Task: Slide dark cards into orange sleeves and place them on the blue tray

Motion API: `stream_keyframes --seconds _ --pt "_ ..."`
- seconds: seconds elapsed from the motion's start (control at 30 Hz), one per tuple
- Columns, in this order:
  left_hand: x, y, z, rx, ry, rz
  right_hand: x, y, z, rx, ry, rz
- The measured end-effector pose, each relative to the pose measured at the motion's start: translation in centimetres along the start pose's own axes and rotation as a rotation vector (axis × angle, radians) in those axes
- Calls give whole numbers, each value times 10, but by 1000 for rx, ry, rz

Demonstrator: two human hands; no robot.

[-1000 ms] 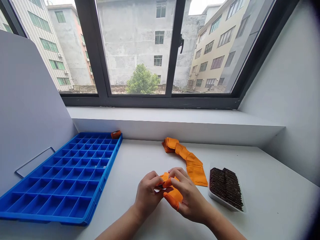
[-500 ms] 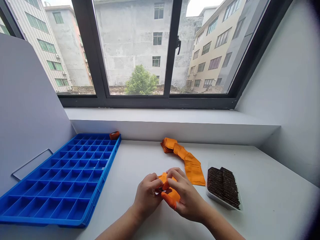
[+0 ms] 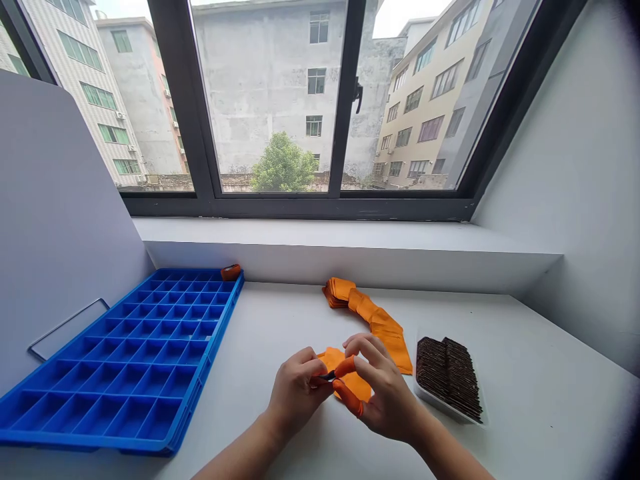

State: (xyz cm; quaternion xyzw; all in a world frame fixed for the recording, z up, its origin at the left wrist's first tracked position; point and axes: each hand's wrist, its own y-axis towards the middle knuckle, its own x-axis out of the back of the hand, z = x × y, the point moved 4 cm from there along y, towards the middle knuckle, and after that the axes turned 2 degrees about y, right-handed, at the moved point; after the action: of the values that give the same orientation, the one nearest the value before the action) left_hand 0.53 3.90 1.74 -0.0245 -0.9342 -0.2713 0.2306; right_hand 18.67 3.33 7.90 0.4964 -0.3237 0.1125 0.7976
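My left hand (image 3: 299,387) is closed in a pinch on a small dark flat piece (image 3: 327,376). From the other side my right hand (image 3: 380,390), with orange finger cots on its thumb and index finger, pinches the tip of that piece. Most of the piece is hidden by the fingers, so its kind is unclear. Below both hands an orange cloth-like piece (image 3: 357,385) lies on the table. Beyond my right hand stretches a fanned row of orange flat pieces (image 3: 385,327), piled thicker at its far end.
A white tray (image 3: 440,405) packed with thin dark brown pieces (image 3: 447,373) stands at the right. On the left lies a blue compartment tray (image 3: 167,445), with a small orange-brown object (image 3: 231,272) on its far right corner. The window sill (image 3: 320,233) bounds the white table's back.
My right hand has shifted slightly right, and its fingers have opened out a little, showing more of the dark piece. The whole view has shifted slightly.
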Motion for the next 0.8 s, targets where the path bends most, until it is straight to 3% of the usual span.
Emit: stream_keyframes --seconds 0.23,0.4,0.63,0.8 --pt "-1 0 1 36 -36 23 -6 0 -4 -14 -45 65" --pt "2 1 -3 -36 112 -21 -8 1 -3 -4 -47 37" --pt "4 1 -7 -42 78 -58 -8 0 -2 16 -28 0" --pt "6 2 -15 -67 80 35 -6 -2 -6 19 -51 -26"
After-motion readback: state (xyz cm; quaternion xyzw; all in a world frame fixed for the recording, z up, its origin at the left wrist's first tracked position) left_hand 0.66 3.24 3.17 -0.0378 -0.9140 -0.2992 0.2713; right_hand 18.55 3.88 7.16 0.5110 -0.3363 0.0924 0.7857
